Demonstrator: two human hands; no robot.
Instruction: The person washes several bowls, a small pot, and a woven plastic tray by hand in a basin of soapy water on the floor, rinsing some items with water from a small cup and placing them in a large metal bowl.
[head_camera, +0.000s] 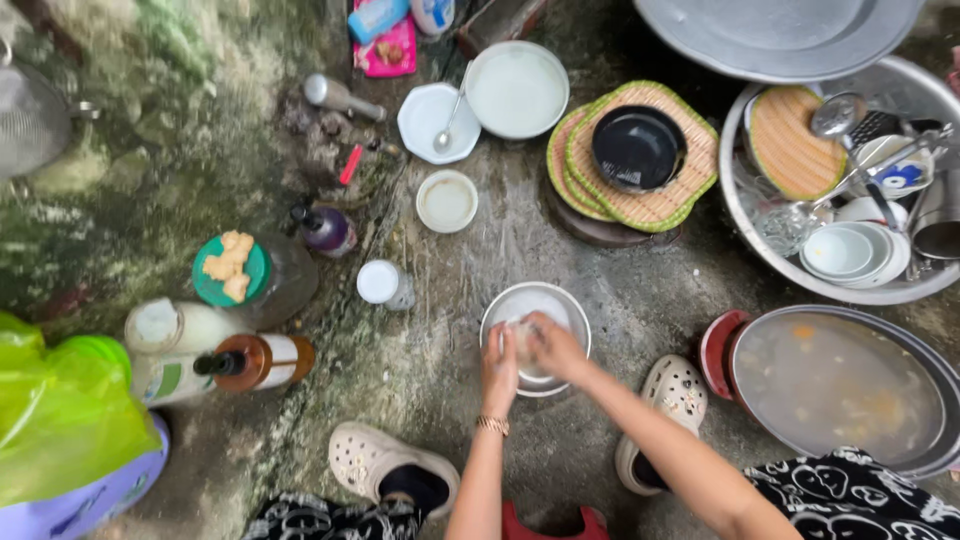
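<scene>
Round steel bowl (535, 303) sits on wet concrete floor (600, 270), straight ahead between the feet; no long axis. Left hand (499, 365) grips the near-left rim, fingers curled. Right hand (553, 345) is inside the bowl, closed on something pale; what, cannot tell. Both equally near. Left of bowl: white-capped jar (383, 284), purple bottle (327, 230), green-lidded jar (250, 272), amber pump bottle with white label (262, 361).

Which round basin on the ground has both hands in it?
The small metal bowl at centre, with left hand and right hand inside. The large basins at right go untouched.
</scene>
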